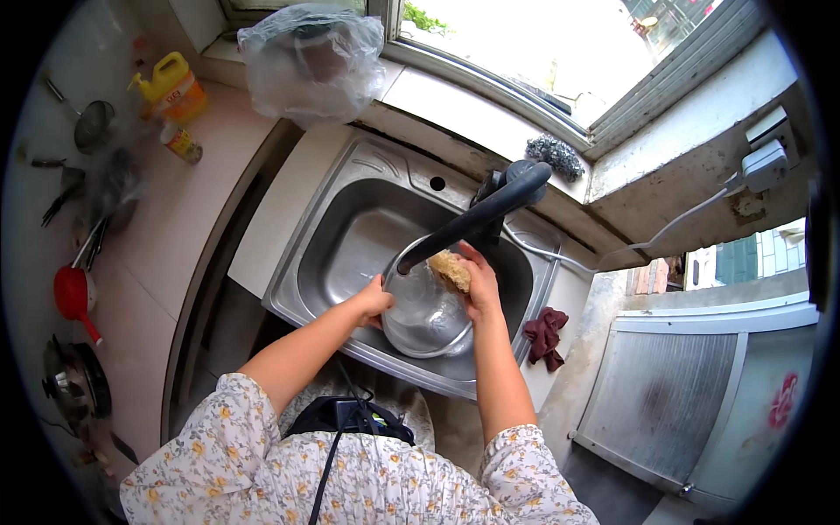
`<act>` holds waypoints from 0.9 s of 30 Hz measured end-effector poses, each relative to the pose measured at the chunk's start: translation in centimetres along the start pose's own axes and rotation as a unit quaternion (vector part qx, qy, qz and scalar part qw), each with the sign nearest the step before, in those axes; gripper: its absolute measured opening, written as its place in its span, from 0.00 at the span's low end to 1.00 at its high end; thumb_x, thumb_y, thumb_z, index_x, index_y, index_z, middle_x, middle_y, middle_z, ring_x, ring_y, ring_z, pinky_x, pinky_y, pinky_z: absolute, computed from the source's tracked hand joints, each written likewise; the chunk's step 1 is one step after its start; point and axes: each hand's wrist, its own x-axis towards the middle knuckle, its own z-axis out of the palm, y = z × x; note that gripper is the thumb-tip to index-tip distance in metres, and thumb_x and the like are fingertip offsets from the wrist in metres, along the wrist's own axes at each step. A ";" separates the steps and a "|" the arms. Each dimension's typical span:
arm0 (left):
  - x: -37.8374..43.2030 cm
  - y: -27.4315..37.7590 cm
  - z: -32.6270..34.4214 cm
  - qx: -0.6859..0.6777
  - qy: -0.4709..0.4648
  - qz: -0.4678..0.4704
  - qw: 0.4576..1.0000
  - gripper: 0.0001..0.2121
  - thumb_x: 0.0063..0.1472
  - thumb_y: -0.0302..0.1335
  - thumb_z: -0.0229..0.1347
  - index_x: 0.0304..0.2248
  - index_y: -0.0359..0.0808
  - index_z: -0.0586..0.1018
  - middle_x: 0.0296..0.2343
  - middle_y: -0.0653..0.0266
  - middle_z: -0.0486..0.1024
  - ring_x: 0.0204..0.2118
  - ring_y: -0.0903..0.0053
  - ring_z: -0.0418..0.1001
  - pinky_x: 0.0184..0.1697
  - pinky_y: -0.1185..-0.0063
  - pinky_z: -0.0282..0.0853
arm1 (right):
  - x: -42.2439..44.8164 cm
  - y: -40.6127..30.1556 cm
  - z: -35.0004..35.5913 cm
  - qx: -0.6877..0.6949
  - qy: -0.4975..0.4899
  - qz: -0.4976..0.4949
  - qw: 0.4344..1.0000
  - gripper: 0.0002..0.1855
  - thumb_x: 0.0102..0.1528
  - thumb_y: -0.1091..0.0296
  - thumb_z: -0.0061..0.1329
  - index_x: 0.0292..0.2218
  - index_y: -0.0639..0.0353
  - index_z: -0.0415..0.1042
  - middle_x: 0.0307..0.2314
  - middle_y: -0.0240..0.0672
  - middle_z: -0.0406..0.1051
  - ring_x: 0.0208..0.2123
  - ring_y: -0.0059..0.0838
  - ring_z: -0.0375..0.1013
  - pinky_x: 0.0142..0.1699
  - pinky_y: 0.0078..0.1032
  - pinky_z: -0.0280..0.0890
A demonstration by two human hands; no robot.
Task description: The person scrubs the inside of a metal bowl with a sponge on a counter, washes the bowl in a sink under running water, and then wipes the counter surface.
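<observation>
A round metal basin [426,315] with some water in it is tilted in the stainless steel sink [348,223], under the spout of a black faucet [472,220]. My left hand [375,302] grips the basin's left rim, the fingers partly hidden. At the basin's right side, my right hand [479,279] holds a tan, rough scrubbing sponge [450,270] over the basin's inside. Whether the right hand also touches the rim cannot be told.
A maroon cloth [546,338] lies right of the sink. Steel wool [555,157] and a bulging clear plastic bag [315,65] sit along the window ledge. A yellow jug [172,88] and a can [181,142] stand on the left counter. A white cable [682,220] runs behind the sink's right corner.
</observation>
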 end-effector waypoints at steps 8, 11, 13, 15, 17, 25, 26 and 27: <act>0.9 -2.7 -1.0 -0.196 -0.060 -0.090 0.975 0.19 0.48 0.19 0.45 0.43 0.29 0.65 0.34 0.53 0.71 0.34 0.60 0.75 0.35 0.61 0.75 | 1.0 -0.9 3.1 0.084 -0.065 -0.026 0.994 0.11 0.52 0.72 0.41 0.39 0.62 0.66 0.34 0.33 0.71 0.34 0.26 0.71 0.40 0.23 0.67; 0.3 -2.7 -1.4 -0.226 -0.038 -0.090 0.969 0.18 0.47 0.18 0.46 0.41 0.27 0.67 0.35 0.52 0.71 0.35 0.60 0.74 0.36 0.61 0.75 | 1.7 -0.7 2.9 0.057 -0.066 -0.007 0.996 0.10 0.53 0.71 0.41 0.38 0.61 0.66 0.33 0.33 0.71 0.35 0.26 0.71 0.40 0.23 0.67; -0.3 -2.3 -1.2 -0.235 -0.037 -0.093 0.967 0.17 0.47 0.17 0.46 0.40 0.27 0.68 0.36 0.53 0.70 0.37 0.60 0.73 0.38 0.60 0.74 | 2.4 -0.6 2.2 0.057 -0.083 0.002 0.995 0.11 0.54 0.67 0.43 0.38 0.61 0.68 0.32 0.32 0.70 0.35 0.26 0.71 0.41 0.24 0.67; -1.1 -2.6 -2.0 -0.248 -0.019 -0.087 0.965 0.17 0.46 0.17 0.46 0.40 0.27 0.68 0.36 0.53 0.70 0.37 0.60 0.73 0.38 0.60 0.74 | 0.9 -1.9 4.1 0.114 -0.131 0.000 0.985 0.10 0.54 0.66 0.43 0.37 0.60 0.69 0.32 0.32 0.71 0.35 0.27 0.71 0.41 0.24 0.67; -1.6 -2.7 -2.5 -0.272 -0.005 -0.084 0.959 0.16 0.46 0.17 0.46 0.39 0.26 0.68 0.36 0.54 0.70 0.37 0.61 0.73 0.39 0.60 0.74 | 0.3 -2.2 4.7 0.215 -0.188 0.004 0.958 0.10 0.56 0.65 0.41 0.37 0.60 0.69 0.32 0.33 0.71 0.36 0.29 0.72 0.43 0.27 0.67; -3.6 -4.4 -4.8 -0.304 0.020 -0.045 0.951 0.16 0.47 0.17 0.44 0.38 0.24 0.67 0.35 0.53 0.70 0.37 0.60 0.73 0.39 0.59 0.73 | -2.2 -2.0 3.5 0.177 -0.162 -0.040 0.970 0.12 0.54 0.69 0.43 0.40 0.61 0.69 0.32 0.35 0.71 0.34 0.27 0.71 0.42 0.24 0.66; -4.2 -4.3 -5.1 -0.298 0.023 -0.026 0.954 0.16 0.47 0.17 0.44 0.38 0.24 0.67 0.35 0.52 0.70 0.37 0.60 0.73 0.38 0.59 0.73 | -2.2 -1.5 2.4 0.053 -0.116 -0.061 0.990 0.12 0.54 0.69 0.44 0.40 0.61 0.68 0.31 0.34 0.71 0.33 0.25 0.72 0.40 0.22 0.67; -4.6 -4.6 -5.2 -0.301 0.035 -0.008 0.953 0.18 0.46 0.17 0.44 0.40 0.25 0.66 0.34 0.52 0.70 0.37 0.59 0.73 0.38 0.59 0.73 | -2.0 -0.5 0.9 0.016 -0.069 -0.059 0.996 0.12 0.55 0.68 0.44 0.40 0.61 0.69 0.31 0.33 0.71 0.32 0.24 0.72 0.38 0.20 0.67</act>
